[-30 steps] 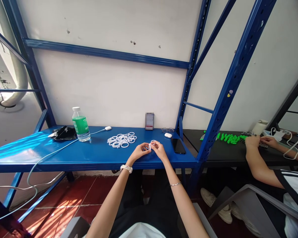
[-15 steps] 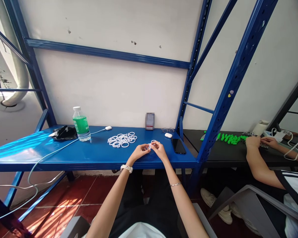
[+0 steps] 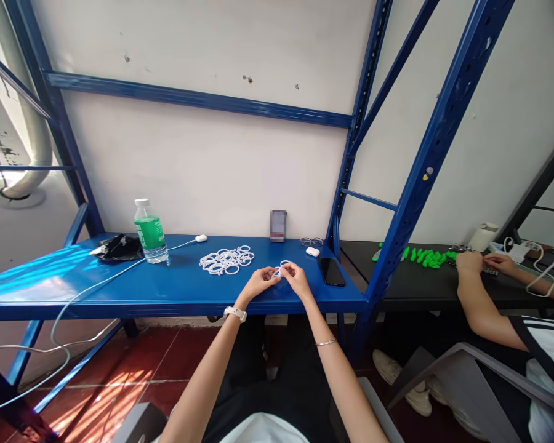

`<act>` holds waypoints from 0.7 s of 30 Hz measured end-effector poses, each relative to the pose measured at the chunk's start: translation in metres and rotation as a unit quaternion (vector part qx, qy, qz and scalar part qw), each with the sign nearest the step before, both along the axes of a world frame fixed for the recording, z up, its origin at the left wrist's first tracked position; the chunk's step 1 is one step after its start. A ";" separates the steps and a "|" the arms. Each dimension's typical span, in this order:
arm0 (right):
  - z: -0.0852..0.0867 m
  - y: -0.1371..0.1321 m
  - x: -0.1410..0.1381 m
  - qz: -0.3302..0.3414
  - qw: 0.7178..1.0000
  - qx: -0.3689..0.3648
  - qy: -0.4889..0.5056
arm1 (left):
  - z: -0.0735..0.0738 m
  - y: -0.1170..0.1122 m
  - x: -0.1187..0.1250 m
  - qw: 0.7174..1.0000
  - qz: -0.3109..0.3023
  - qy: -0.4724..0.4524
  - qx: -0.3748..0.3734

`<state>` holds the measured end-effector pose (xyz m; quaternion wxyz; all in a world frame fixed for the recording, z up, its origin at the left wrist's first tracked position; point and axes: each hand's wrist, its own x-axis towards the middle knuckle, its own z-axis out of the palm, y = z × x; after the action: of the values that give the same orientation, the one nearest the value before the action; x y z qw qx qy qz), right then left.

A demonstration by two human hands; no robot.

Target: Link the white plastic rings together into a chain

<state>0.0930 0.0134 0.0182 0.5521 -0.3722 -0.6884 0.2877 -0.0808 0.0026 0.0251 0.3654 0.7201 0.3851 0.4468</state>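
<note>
While the left hand (image 3: pixel 259 282) and right hand (image 3: pixel 297 280) pinch white rings (image 3: pixel 278 271), the capped bottle (image 3: pixel 150 232) holds clear liquid (image 3: pixel 156 255).

- I see a blue tbl (image 3: pixel 120 289), L end sunlit
- wht rings (image 3: pixel 226 261) piled approx. mid-tbl
- btl (image 3: pixel 150 234) w/ green label, beside blk bag (image 3: pixel 120 248)
- wht plug (image 3: pixel 201 239) on cable
- upright device (image 3: pixel 278 226) nr wall
- R end: eyeglasses (image 3: pixel 306 242), wht case (image 3: pixel 313 251), blk phone (image 3: pixel 331 272)

White rings (image 3: pixel 284 263), partly hidden by your left hand (image 3: pixel 260 282) and right hand (image 3: pixel 298 280); how many you hold is too small to tell. Upright device (image 3: pixel 278 226): screen pixelated. Lower edge cuts off your arms (image 3: pixel 215 375); right edge, the neighbouring person (image 3: pixel 545 369).
</note>
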 end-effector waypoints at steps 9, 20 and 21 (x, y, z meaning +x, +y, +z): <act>0.002 -0.002 0.000 0.001 1.000 0.001 0.007 | -0.001 0.001 0.000 1.000 -0.002 -0.007 0.000; 0.001 -0.001 0.000 0.010 1.000 0.000 0.021 | -0.002 0.002 0.000 1.000 0.002 0.003 -0.006; 0.001 -0.001 0.000 0.016 0.999 -0.003 0.027 | -0.002 0.002 0.000 1.000 0.002 0.005 -0.008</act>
<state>0.0931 0.0129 0.0189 0.5650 -0.3548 -0.6782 0.3083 -0.0810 0.0048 0.0235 0.3680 0.7188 0.3921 0.4407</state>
